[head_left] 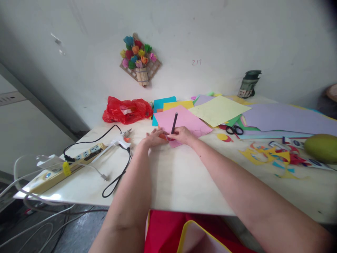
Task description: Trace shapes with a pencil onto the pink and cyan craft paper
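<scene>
A pink sheet of paper [184, 119] lies on the table in front of me. My right hand [183, 135] is closed around a black pen [174, 123], which stands nearly upright with its lower end at the sheet's near corner. Beside it, my left hand [155, 138] rests with fingers stretched out on the sheet's near left edge. A small orange piece [163, 136] shows at its fingertips; its full shape is hidden. Faint round outlines are visible on the right part of the pink sheet.
On the left are a glue gun [122, 140] and a power strip [65, 172] with cables. A red plastic bag [127, 110] sits behind. To the right lie black-handled scissors [234, 130], coloured sheets [284, 117], paper scraps [259, 156] and a green mango-like fruit [321, 148].
</scene>
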Demonstrator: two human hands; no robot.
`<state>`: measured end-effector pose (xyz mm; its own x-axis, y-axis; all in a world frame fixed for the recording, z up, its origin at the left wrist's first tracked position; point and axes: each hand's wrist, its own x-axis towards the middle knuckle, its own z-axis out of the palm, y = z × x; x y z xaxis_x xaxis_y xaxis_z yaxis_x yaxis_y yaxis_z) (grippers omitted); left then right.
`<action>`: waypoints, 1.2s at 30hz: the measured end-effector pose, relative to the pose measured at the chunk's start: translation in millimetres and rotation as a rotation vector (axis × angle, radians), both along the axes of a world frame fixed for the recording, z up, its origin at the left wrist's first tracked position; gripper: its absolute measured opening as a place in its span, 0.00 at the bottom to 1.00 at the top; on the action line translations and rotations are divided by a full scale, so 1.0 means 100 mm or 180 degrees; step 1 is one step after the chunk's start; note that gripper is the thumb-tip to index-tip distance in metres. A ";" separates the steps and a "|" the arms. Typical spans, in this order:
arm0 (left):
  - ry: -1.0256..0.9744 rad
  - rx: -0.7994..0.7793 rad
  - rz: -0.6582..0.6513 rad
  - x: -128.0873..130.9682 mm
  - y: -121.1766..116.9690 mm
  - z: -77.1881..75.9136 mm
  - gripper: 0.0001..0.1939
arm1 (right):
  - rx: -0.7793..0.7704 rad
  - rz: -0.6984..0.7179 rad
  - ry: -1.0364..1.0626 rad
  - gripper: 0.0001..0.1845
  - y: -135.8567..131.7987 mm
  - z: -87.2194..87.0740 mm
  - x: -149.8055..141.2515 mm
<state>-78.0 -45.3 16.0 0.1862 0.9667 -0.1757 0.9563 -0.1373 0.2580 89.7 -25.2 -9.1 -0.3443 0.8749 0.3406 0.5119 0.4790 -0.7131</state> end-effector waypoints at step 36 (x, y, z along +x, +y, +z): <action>0.0096 0.0004 -0.0007 -0.02 0.03 -0.01 0.30 | 0.0001 -0.0348 0.0009 0.18 0.04 -0.05 -0.07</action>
<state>-79.5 -42.3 14.6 0.1830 0.9665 -0.1801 0.9634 -0.1398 0.2289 83.0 -21.2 -14.3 -0.2458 0.9071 0.3418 0.5591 0.4207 -0.7144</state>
